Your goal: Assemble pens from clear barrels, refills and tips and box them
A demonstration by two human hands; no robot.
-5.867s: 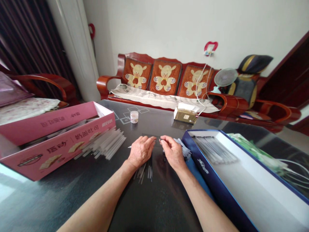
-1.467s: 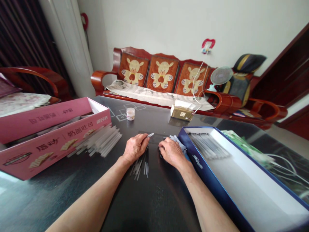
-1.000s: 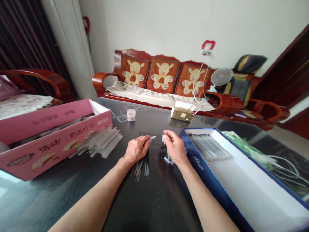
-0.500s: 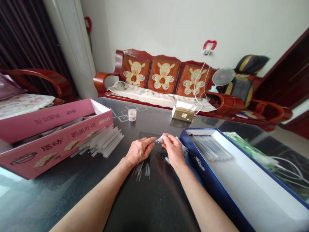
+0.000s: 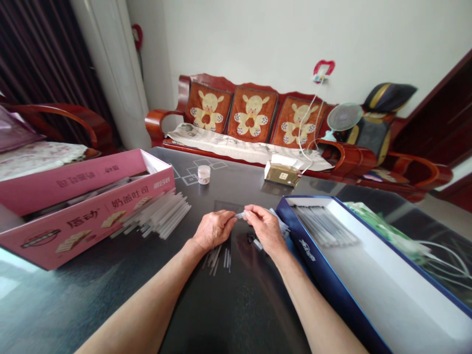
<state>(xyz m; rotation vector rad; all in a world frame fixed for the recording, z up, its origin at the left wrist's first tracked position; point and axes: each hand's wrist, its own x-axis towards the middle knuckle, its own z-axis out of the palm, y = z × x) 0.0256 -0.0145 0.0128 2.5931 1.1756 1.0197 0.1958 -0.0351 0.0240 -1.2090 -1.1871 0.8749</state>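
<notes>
On the dark table [image 5: 236, 314], clear tubes [image 5: 160, 214] lie heaped beside a pink box [image 5: 84, 206]; a blue box [image 5: 332, 280] holds a tidy row of tubes [image 5: 324, 226]; loose sticks [image 5: 216, 258] lie below the hands; the left hand [image 5: 214, 229] and right hand [image 5: 266, 228] grip one small tube [image 5: 239, 215] between them, fingers pinched narrow.

A pink box [image 5: 92, 221] and blue-rimmed box [image 5: 332, 280] face orange cushions [image 5: 252, 115] with cream animal figures.

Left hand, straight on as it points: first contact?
Probably the short clear tube just off the fingertips of the left hand, with the right hand beyond it; depth is hard to judge here.
</notes>
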